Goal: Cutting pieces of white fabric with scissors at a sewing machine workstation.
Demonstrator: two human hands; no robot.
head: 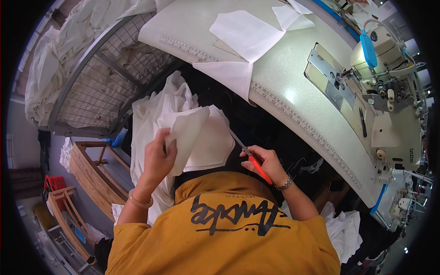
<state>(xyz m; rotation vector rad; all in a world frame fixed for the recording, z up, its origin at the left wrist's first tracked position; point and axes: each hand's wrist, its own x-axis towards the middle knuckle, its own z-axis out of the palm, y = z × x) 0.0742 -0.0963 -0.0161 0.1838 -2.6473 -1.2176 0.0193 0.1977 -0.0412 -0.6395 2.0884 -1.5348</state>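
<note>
My left hand [160, 156] pinches the edge of a piece of white fabric [187, 137] between thumb and fingers, over my lap. My right hand [264, 163] holds scissors with orange handles [257, 165]; their metal blades point up and left, the tips beside the edge of the fabric. The blades look closed or nearly so. More white cloth [147, 113] hangs in folds to the left of and beyond the held piece. On the sewing table's edge lie joined white fabric pieces [248, 37], one flap hanging over the front.
A sewing machine [381, 62] stands on the table [299, 99] at the right, with a dark slim tool [363, 122] near it. A metal mesh cart [99, 79] heaped with white fabric is at upper left. Wooden benches [99, 172] stand at left, and white cloth [343, 230] lies at lower right.
</note>
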